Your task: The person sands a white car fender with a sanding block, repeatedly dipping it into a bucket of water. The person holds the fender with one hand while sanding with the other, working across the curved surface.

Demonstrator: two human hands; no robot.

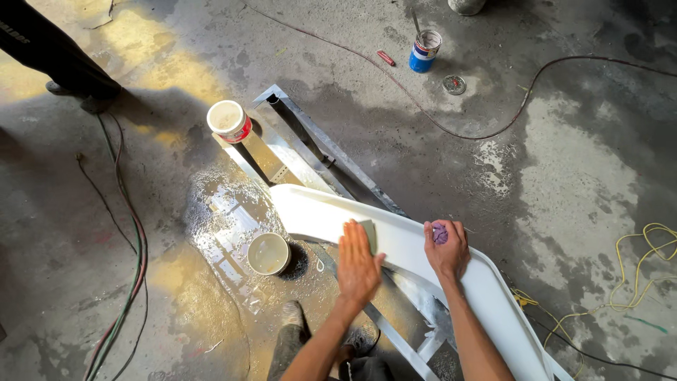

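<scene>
A long white curved panel (317,212) lies across a metal stand (310,137) above a wet concrete floor. My left hand (357,264) lies flat on the panel, pressing a greyish sheet (368,231) under its fingers. My right hand (446,250) rests on the panel's far edge, fingers curled around a small purple pad (439,233). My forearms come in from the bottom edge.
A small bucket of water (268,253) sits on the floor left of the panel, in a puddle. A white tub (228,120) stands on the stand's end. A blue can (424,51), cables (123,212), a yellow cord (645,261) and another person's legs (56,53) are around.
</scene>
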